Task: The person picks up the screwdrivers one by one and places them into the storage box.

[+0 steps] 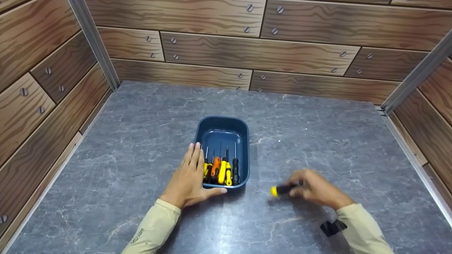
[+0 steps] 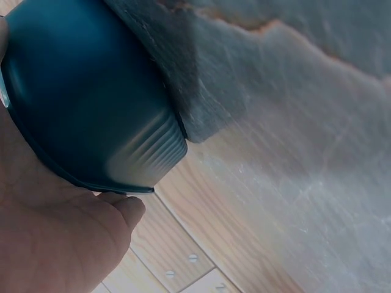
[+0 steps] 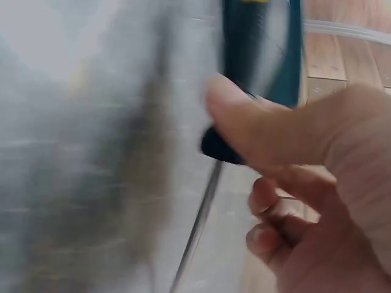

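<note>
A deep blue rectangular tray (image 1: 222,135) stands on the tabletop, with several screwdrivers lying side by side in its near half. Their handles are yellow and black, an orange one (image 1: 215,165) and a plain black one (image 1: 235,171); the shafts point to the far end. My left hand (image 1: 189,180) rests along the tray's left side, fingers straight, thumb stretched along the near rim. To the right of the tray, my right hand (image 1: 316,187) grips a screwdriver (image 1: 282,189) by its black handle with a yellow end. Its metal shaft (image 3: 198,226) shows in the right wrist view.
The grey marbled tabletop (image 1: 152,116) surrounds the tray. Wood-patterned panels (image 1: 212,46) close off the back and both sides, with metal corner posts (image 1: 99,46) between them. A black strap (image 1: 333,228) is on the right wrist.
</note>
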Tool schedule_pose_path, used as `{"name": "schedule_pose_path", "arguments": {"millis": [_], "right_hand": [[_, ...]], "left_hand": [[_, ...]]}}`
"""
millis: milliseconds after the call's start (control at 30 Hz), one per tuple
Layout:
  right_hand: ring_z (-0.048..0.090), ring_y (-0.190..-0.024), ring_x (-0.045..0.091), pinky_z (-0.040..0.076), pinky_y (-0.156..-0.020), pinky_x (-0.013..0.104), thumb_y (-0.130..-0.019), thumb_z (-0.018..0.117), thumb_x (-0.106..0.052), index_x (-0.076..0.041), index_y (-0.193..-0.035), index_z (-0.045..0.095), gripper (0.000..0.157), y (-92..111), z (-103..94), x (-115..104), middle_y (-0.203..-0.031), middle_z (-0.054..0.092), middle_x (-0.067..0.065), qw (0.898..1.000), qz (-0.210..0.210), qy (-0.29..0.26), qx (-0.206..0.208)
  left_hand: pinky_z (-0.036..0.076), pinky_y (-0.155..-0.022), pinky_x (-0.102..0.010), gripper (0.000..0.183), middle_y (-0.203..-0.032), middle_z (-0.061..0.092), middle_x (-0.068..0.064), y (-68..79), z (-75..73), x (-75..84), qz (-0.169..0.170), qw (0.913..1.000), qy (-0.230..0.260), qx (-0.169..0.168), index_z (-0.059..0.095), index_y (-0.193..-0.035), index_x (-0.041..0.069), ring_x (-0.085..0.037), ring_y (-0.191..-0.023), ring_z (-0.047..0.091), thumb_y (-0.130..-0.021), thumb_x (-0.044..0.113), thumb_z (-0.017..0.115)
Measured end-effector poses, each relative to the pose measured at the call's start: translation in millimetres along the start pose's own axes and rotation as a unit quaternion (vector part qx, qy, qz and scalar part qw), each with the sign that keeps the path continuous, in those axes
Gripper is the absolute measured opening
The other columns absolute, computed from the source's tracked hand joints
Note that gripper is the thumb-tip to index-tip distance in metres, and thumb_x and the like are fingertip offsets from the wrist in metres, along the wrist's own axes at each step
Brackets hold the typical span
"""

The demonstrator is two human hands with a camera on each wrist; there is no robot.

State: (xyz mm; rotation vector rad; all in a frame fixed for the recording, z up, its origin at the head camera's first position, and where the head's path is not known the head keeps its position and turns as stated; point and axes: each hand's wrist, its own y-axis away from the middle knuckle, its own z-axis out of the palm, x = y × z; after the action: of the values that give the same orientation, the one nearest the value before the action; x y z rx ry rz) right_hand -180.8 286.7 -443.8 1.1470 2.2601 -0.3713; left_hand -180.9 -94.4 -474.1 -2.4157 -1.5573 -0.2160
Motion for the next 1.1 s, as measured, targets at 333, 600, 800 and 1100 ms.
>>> {"name": "schedule_pose_path", "arguments": {"millis": [333, 600, 800, 1100], "right_hand": [[0.071, -0.098, 0.028, 0.06, -0.087, 0.041, -0.08, 0.075, 0.012, -0.004, -0.107, 0.077, 0.031, -77, -3.0, -54, -0.108, 0.074, 0.01, 0.942, -0.207, 0.204, 0.169], [0.069, -0.093, 0.026, 0.06, -0.084, 0.036, -0.071, 0.074, 0.019, -0.004, -0.104, 0.078, 0.04, -117, 30.9, -68, -0.106, 0.072, 0.009, 0.935, -0.216, 0.281, -0.004], [0.07, -0.081, 0.02, 0.061, -0.073, 0.031, -0.071, 0.068, 0.023, -0.006, -0.094, 0.079, 0.038, -114, 39.9, -59, -0.096, 0.074, 0.005, 0.945, -0.211, 0.24, -0.069], [0.072, -0.094, 0.026, 0.06, -0.085, 0.038, -0.077, 0.068, 0.018, 0.0, -0.102, 0.077, 0.032, -110, 31.5, -52, -0.105, 0.075, 0.013, 0.964, -0.186, 0.181, -0.056]], "left_hand": [[0.01, -0.124, -0.049, 0.133, -0.165, 0.003, -0.028, 3.0, 0.9, 5.0, -0.006, 0.9999, 0.008, -0.008, 0.014, -0.156, -0.011, -0.04, -0.153, 0.001, -0.078, 0.093, 0.042], [0.015, -0.123, -0.049, 0.133, -0.164, 0.006, -0.029, 3.8, 7.5, 20.6, 0.013, 0.9999, 0.008, 0.0, 0.016, -0.156, -0.012, -0.04, -0.153, 0.005, -0.078, 0.093, 0.042], [0.015, -0.124, -0.049, 0.131, -0.165, 0.007, -0.029, 6.7, 9.5, 29.9, 0.028, 0.9995, 0.014, -0.002, 0.018, -0.156, -0.012, -0.039, -0.154, 0.005, -0.079, 0.092, 0.042], [0.01, -0.125, -0.048, 0.13, -0.165, 0.002, -0.027, -1.6, 6.2, 29.0, 0.03, 0.9982, 0.031, -0.042, 0.015, -0.157, -0.009, -0.039, -0.154, 0.001, -0.079, 0.091, 0.044]]}}
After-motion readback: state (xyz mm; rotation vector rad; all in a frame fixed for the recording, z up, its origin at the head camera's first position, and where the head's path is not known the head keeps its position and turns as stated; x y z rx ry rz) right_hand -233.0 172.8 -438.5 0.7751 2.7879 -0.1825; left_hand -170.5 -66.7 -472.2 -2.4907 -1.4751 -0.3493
